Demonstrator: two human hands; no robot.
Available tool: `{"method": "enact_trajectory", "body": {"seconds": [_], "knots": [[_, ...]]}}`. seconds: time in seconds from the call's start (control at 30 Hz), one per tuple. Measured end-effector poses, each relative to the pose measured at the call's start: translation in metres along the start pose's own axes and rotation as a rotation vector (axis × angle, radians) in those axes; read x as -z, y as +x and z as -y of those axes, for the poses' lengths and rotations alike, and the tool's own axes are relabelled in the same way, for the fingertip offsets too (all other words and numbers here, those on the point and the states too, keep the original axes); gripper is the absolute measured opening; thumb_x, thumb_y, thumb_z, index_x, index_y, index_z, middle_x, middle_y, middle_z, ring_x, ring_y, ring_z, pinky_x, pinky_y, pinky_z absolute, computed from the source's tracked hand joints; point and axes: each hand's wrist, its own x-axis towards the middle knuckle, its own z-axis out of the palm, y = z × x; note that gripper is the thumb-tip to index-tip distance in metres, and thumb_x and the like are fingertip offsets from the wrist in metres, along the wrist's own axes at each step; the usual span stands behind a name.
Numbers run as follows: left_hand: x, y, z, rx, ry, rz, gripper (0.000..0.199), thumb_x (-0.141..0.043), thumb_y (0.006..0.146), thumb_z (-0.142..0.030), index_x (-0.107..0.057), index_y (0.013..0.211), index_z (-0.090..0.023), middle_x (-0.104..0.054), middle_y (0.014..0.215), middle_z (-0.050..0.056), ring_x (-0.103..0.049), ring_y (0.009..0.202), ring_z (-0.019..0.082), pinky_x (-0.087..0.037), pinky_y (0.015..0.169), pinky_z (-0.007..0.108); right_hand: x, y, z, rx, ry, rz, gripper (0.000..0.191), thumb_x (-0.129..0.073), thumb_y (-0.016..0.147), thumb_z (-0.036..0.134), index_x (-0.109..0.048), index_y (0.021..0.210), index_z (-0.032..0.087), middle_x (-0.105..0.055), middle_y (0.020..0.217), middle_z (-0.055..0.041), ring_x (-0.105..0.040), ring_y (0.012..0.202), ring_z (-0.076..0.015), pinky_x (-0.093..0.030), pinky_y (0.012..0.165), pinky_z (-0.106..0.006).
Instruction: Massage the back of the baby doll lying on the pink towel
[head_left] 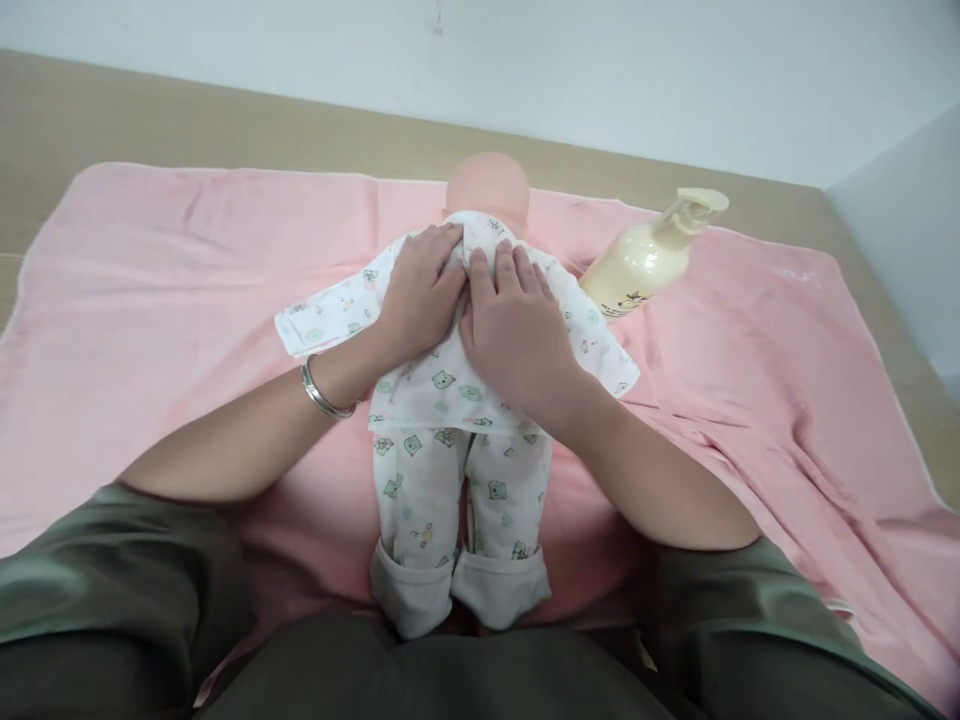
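A baby doll (491, 185) lies with its bare head away from me and no face showing. It wears a white printed top (457, 385) with spread sleeves and white printed trousers (420, 490) with folded cuffs. My left hand (424, 285) rests on the left side of the doll's upper back, its fingers pointing towards the neck. Flat on the right side of the upper back lies my right hand (517, 325), fingers extended and a little apart. Both hands press on the cloth, and neither grips anything that I can see.
A pink blanket (742, 370) is spread under the doll, with folds on the right. A cream pump bottle (641, 260) leans at a tilt beside the doll's right-hand sleeve. Behind the blanket are a wooden surface (225, 130) and a pale wall (562, 80).
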Motion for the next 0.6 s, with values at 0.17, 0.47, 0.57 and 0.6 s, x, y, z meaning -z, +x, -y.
{"method": "enact_trajectory", "body": {"seconds": [0.17, 0.47, 0.57, 0.6], "knots": [[-0.001, -0.004, -0.007, 0.045, 0.030, -0.017, 0.036, -0.046, 0.101, -0.027, -0.065, 0.132, -0.024, -0.069, 0.146, 0.011, -0.058, 0.146, 0.035, -0.038, 0.133, 0.054, -0.002, 0.016, -0.014, -0.015, 0.152, 0.013, 0.065, -0.041, 0.110, 0.023, -0.033, 0.172, 0.006, -0.025, 0.181, -0.0212, -0.017, 0.172, -0.0397, -0.020, 0.141, -0.057], [-0.001, -0.005, -0.011, 0.094, 0.086, -0.001, 0.051, -0.044, 0.095, -0.029, -0.060, 0.143, -0.027, -0.063, 0.158, 0.006, -0.051, 0.155, 0.031, -0.034, 0.137, 0.055, -0.021, 0.033, -0.028, -0.077, 0.261, -0.128, 0.070, -0.042, 0.106, 0.034, -0.036, 0.170, 0.006, -0.027, 0.181, -0.0183, -0.017, 0.172, -0.0368, -0.014, 0.141, -0.063], [0.000, -0.006, -0.011, 0.095, 0.085, 0.001, 0.049, -0.045, 0.095, -0.030, -0.060, 0.142, -0.032, -0.064, 0.157, 0.002, -0.051, 0.154, 0.029, -0.036, 0.137, 0.054, -0.021, 0.032, -0.028, -0.081, 0.249, -0.124, 0.071, -0.042, 0.105, 0.034, -0.036, 0.170, 0.007, -0.028, 0.181, -0.0180, -0.018, 0.172, -0.0367, -0.014, 0.141, -0.062], [0.000, -0.006, -0.012, 0.099, 0.086, 0.003, 0.049, -0.045, 0.096, -0.030, -0.060, 0.142, -0.032, -0.064, 0.157, 0.002, -0.051, 0.154, 0.029, -0.037, 0.137, 0.054, -0.020, 0.032, -0.028, -0.082, 0.246, -0.122, 0.071, -0.042, 0.105, 0.034, -0.036, 0.170, 0.006, -0.027, 0.181, -0.0183, -0.018, 0.172, -0.0365, -0.013, 0.141, -0.061]]}}
